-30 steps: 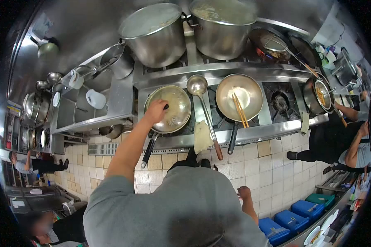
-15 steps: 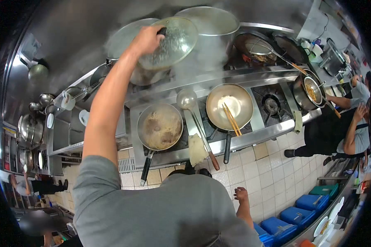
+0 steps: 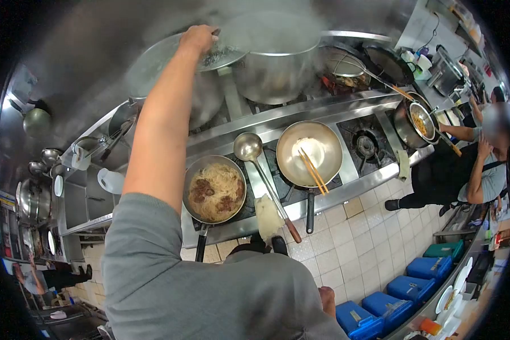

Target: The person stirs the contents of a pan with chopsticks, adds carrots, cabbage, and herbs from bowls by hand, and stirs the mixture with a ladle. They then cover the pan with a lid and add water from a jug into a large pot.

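Currently my left hand [image 3: 199, 39] holds the lid [image 3: 226, 55] over the far left stockpot [image 3: 207, 101], fingers closed on its knob, steam blurring the glass. Uncovered, the near left pan [image 3: 190, 173] shows pale, tangled noodles [image 3: 215, 180] with dark brown chunks [image 3: 200, 191], left of the ladle [image 3: 247, 147]. My right hand [image 3: 327, 300] hangs low; I cannot tell how its fingers sit.

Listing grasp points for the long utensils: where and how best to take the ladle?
Probably the brown grip of the ladle, from the stove's front, slightly right, fingers wrapping across. It's slim and juts past the front edge; the rest stretches back. A cloth lies close on the left.
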A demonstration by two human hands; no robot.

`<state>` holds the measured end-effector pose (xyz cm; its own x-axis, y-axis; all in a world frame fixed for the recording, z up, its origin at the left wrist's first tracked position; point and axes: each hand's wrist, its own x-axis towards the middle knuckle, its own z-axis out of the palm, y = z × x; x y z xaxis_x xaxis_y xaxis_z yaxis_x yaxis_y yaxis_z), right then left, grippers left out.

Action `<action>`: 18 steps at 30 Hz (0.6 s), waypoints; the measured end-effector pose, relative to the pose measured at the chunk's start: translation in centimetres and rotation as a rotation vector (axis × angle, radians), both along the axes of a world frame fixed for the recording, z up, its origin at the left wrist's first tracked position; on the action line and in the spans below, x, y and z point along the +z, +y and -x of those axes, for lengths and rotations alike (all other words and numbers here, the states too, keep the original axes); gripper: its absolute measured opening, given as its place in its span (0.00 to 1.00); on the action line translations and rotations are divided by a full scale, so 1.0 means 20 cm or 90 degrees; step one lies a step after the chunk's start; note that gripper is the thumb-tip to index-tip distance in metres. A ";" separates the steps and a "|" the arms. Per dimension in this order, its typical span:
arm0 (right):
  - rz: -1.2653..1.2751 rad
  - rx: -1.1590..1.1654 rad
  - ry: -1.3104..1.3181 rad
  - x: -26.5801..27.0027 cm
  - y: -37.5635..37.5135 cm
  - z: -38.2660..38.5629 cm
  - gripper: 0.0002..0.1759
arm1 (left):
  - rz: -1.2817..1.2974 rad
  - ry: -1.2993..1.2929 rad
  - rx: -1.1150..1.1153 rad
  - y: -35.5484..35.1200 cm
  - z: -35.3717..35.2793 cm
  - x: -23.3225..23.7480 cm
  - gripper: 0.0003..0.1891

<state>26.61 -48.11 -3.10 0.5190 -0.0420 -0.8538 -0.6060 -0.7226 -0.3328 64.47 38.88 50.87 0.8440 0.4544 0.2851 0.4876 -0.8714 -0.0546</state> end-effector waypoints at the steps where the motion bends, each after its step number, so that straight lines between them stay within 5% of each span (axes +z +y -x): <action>1: 0.007 -0.008 -0.008 0.06 0.05 -0.02 0.18 | 0.013 -0.001 0.005 -0.04 0.02 0.02 0.23; 4: -0.045 -0.204 -0.062 0.10 0.17 -0.09 0.16 | 0.021 0.008 0.024 -0.03 0.00 0.01 0.24; 9: -0.129 -0.118 -0.336 0.08 0.30 -0.43 0.15 | 0.033 -0.001 0.035 0.00 0.00 -0.04 0.25; 12: -0.185 -0.039 -0.459 0.29 0.47 -0.70 0.15 | -0.075 -0.191 -0.041 0.10 0.04 -0.10 0.25; 14: -0.233 -0.026 -0.525 0.54 0.65 -0.85 0.15 | -0.089 -0.489 -0.243 0.06 0.23 0.01 0.24; 18: -0.264 0.001 -0.578 0.74 0.84 -1.07 0.15 | 0.046 -0.617 -0.128 -0.52 1.05 -0.14 0.17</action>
